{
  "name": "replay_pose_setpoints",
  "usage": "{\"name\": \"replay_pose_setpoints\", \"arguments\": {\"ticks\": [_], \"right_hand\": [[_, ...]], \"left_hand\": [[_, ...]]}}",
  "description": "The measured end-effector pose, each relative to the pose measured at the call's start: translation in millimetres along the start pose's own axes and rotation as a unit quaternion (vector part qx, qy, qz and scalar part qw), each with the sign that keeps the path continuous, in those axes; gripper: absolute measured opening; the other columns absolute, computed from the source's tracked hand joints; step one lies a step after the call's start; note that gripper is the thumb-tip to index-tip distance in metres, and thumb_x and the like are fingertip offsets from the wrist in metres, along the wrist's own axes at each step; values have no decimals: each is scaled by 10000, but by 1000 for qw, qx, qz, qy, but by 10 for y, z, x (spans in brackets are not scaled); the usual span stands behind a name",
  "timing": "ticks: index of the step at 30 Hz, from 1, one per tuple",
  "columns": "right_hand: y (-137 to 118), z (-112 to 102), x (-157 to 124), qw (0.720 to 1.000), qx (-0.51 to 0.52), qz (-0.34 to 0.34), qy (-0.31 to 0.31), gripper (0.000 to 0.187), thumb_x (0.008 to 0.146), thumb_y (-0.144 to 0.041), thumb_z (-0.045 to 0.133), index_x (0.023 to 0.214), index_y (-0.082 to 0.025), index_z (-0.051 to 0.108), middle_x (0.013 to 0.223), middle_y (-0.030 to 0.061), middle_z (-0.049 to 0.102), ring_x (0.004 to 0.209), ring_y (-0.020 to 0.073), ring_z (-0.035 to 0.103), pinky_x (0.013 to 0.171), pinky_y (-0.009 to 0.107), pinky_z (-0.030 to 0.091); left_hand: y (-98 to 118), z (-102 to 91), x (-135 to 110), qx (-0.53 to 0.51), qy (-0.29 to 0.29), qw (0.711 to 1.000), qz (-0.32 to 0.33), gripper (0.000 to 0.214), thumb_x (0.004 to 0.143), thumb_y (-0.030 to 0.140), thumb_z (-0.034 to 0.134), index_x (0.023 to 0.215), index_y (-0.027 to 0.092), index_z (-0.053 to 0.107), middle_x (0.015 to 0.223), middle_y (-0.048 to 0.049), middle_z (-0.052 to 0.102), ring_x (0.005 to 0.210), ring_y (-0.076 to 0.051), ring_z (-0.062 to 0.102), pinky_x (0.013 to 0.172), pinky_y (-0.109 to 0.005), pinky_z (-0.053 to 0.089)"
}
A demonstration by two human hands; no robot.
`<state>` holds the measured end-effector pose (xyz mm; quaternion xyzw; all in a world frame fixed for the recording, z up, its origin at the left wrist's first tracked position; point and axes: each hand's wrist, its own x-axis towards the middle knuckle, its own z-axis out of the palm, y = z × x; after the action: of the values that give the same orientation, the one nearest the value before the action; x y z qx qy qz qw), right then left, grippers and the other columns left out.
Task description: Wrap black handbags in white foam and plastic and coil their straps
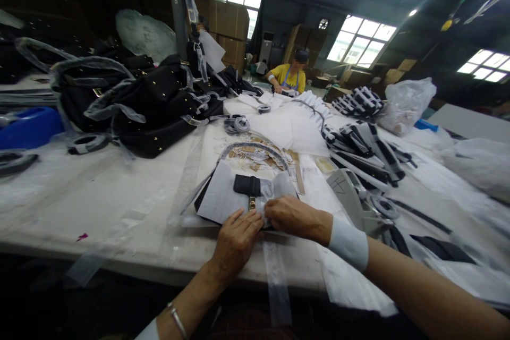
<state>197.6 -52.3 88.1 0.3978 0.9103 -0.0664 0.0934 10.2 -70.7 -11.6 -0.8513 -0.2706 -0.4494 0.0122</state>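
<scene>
Black handbag (pixel 247 185) under both hands (pixel 239 239) (pixel 289 215); beyond, clear plastic bag (pixel 408 103), contents indistinct.

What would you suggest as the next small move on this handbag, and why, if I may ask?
Perhaps the right hand should smooth the wrapping beside the gold clasp, while the left hand steadies the handbag: the wrapping there looks creased, the right hand's curled fingers sit close to it, and the left hand's fingertips lie near the clasp.

Shows glossy metal on the clasp (pixel 252 203), matt white paper (pixel 219 191) over the handbag (pixel 246 185), clear plastic around the handle (pixel 255 145).
</scene>
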Motion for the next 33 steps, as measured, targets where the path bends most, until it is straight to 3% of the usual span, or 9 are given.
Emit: {"name": "replay_pose_setpoints", "arguments": {"ticks": [4,8,15,20,24,29,31,33], "right_hand": [[71,87,-80,998,34,20,51,180,879,-86,515,829,-135,681,864,76,716,771,164,657,692,240,447],[126,40,-103,993,66,51,83,171,845,-75,539,846,-156,689,862,48,719,767,149,645,682,222,426],[-111,-43,-207,987,5,100,123,113,856,-131,580,835,-177,681,806,33,696,721,156,619,672,253,402],[-270,165,-278,981,-33,66,177,115,869,-147,594,760,-169,623,741,35,656,680,168,593,685,289,422],[-327,319,-310,970,-14,31,239,114,907,-145,562,819,-164,631,775,51,667,725,187,610,715,308,461],[-445,311,-606,942,103,-6,318,111,952,-189,539,913,-190,643,788,43,696,747,166,644,713,284,498],[-513,331,-755,946,125,-37,296,109,955,-187,532,951,-196,641,806,42,704,795,173,657,751,297,517],[-577,424,-854,962,115,-59,240,162,952,-191,521,1070,-189,632,962,70,723,970,214,656,895,360,519]], "left_hand": [[20,-1,44,-9,0,999,-35,176,980,196,492,1058,208,650,1056,-28,756,982,-192,712,920,-375,518],[42,6,64,-29,5,998,-62,136,966,199,522,1012,226,648,1043,-12,756,981,-196,710,913,-383,522],[84,27,50,-21,18,992,-126,157,920,196,580,1074,215,608,977,-26,744,881,-216,698,829,-387,544],[110,-3,105,-18,-16,992,-126,368,908,138,576,1264,228,558,1014,-17,732,899,-195,681,822,-364,531],[113,-15,118,-10,-39,993,-111,244,933,170,556,1128,278,654,1001,-5,735,909,-196,678,789,-356,523],[88,4,79,4,-17,998,-58,234,967,163,477,1039,236,687,1265,-50,674,1131,-210,640,905,-383,504],[73,10,65,-8,-27,999,-35,257,974,148,453,1066,232,678,1251,-41,684,1174,-201,624,941,-380,489],[63,13,55,-22,-38,999,-26,277,976,136,441,1093,241,669,1174,-21,722,1136,-181,648,957,-368,480]]}}
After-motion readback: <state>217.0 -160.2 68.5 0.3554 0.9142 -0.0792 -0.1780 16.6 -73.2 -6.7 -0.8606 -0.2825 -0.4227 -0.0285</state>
